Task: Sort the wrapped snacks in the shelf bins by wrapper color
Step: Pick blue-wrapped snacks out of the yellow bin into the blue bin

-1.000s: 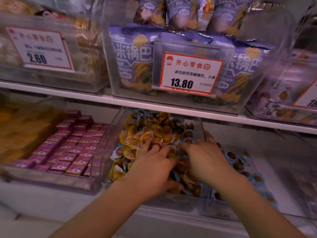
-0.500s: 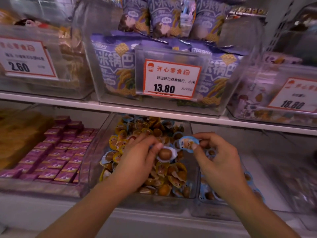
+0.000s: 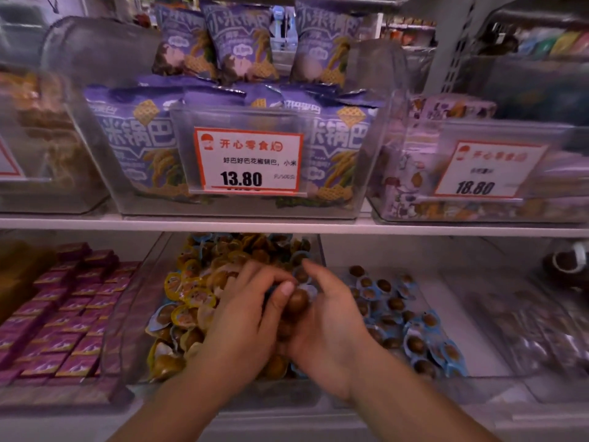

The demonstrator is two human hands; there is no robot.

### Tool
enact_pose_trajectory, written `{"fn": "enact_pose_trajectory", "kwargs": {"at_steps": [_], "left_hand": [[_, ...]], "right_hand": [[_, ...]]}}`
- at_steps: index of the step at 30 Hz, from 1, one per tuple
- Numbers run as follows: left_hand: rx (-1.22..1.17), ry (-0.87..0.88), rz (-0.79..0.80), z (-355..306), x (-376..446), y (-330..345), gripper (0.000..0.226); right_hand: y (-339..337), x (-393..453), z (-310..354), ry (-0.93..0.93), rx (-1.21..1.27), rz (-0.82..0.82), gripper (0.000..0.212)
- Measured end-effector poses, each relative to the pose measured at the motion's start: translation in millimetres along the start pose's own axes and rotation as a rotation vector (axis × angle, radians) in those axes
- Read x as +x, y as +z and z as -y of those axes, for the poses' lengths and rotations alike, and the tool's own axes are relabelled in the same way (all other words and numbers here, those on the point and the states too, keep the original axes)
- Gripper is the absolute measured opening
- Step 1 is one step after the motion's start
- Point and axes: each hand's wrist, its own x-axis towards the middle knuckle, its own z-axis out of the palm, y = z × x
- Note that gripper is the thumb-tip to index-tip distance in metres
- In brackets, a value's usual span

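From the head view, both hands meet over the clear middle bin on the lower shelf. The left hand and right hand together pinch a blue-wrapped snack between closed fingers (motion blurs the grip). Yellow-wrapped snacks fill that bin; more blue ones lie in the bin just right. Purple packets sit left.

Shelf edge caps bin access at 12 o'clock; clear divider wall blocks at 1 o'clock; right bin floor open at 3 o'clock.
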Motion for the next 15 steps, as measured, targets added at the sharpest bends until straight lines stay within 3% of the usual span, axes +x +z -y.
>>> {"fn": "enact_pose_trajectory", "kwargs": {"at_steps": [2,6,10,15], "left_hand": [[-0.012,0.008,0.056,-2,-5,1,0.031],[-0.196,-0.044,0.127,-4,-15,4,0.071],[-0.164,0.007,0.034,-8,-11,3,0.057],[0.034,0.018,0.159,0,-9,1,0.045]], "right_hand": [[3,1,0,-0.046,-0.050,-0.018,0.051],[2,-3,5,-0.186,-0.083,-0.036,0.029],[-17,-13,32,-0.372,-0.175,-0.129,0.013],[-77,-5,82,-0.381,-0.407,-0.450,0.011]]}}
